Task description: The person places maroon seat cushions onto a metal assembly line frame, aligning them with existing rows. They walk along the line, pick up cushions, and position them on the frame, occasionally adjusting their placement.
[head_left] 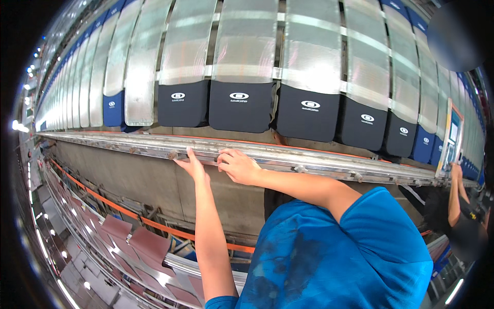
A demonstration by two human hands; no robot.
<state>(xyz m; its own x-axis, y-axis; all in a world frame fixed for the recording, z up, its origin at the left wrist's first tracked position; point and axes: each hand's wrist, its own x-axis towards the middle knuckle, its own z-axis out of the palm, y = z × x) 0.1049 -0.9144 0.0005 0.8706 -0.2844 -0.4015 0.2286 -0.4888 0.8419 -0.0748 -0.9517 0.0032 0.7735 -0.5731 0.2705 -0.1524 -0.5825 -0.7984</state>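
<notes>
Where the long metal rail (288, 157) crosses the frame: left hand (193, 166) flat on its near edge, fingers spread, tips touching the metal; right hand (237, 166) just beside, fingers curled over the same edge. Above the rail, a row of dark and blue panels (242, 105) with silvery wrapped tops. At the rail's far right end, another person's arm (455, 190).

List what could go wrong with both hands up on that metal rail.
1. Both the left hand and right hand rest on the metal rail; its edge or protruding bolts might nick fingers.
2. The hanging panels sit close above; a lifted hand could knock one.
</notes>
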